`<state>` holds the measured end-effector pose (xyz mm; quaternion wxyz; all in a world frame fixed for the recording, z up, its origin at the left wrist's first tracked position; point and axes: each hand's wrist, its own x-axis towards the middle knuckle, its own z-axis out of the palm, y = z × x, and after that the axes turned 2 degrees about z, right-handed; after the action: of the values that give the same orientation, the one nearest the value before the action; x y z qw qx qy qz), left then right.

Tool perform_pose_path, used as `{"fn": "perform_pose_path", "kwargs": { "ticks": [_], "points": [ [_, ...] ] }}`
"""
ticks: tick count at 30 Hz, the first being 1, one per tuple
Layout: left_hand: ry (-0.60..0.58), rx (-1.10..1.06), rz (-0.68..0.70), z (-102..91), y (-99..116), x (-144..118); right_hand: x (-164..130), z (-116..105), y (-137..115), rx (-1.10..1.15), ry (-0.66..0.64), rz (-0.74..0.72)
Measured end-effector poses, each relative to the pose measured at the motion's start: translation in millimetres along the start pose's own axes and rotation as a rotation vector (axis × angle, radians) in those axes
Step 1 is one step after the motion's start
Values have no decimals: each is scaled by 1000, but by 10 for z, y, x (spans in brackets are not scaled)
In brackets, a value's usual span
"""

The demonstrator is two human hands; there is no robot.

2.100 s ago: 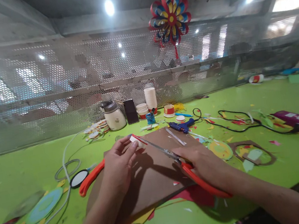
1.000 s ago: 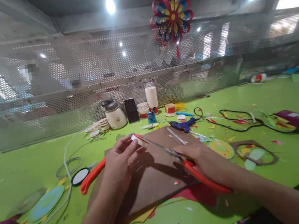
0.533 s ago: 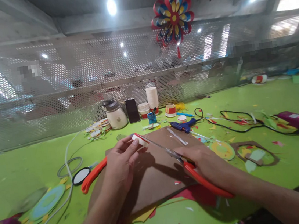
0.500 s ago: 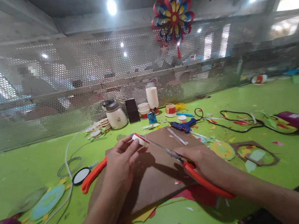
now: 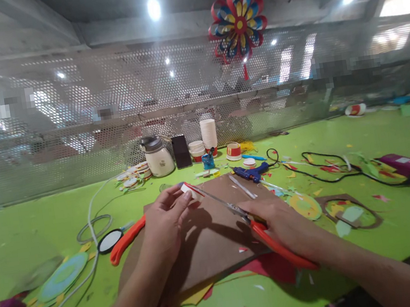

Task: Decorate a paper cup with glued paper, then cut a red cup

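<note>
My left hand (image 5: 165, 223) pinches a small white and red paper piece (image 5: 188, 191) above a brown cardboard sheet (image 5: 209, 234). My right hand (image 5: 281, 224) grips orange-handled scissors (image 5: 255, 227). Their metal blades reach up and left, and the tips meet the paper piece. Both hands hover over the cardboard, which lies on the green table (image 5: 28, 229).
A blue glue gun (image 5: 251, 171) with a black cord lies behind the cardboard. At the back stand a white kettle (image 5: 158, 157), a phone (image 5: 181, 151) and stacked paper cups (image 5: 209, 135). Paper discs and scraps lie left and right. A paper pinwheel (image 5: 237, 19) hangs on the mesh screen.
Both hands hold nearly still; the scissors stay at the paper piece. The view has shifted slightly.
</note>
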<state>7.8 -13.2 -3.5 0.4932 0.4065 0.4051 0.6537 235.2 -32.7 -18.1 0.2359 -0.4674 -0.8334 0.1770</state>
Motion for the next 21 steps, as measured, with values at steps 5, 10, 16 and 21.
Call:
{"fn": "perform_pose_path", "kwargs": {
  "ticks": [5, 10, 16, 21],
  "points": [
    [-1, -6, -5, 0, 1, -6, -1, -3, -14, 45, 11, -19],
    [3, -19, -9, 24, 20, -19, -19, 6, -17, 39, 16, 5],
    [-7, -14, 10, 6, 8, -23, -19, 7, -21, 16, 5, 9],
    [-17, -69, -17, 19, 22, -24, -31, 7, -32, 23, 18, 1]
  ]
}}
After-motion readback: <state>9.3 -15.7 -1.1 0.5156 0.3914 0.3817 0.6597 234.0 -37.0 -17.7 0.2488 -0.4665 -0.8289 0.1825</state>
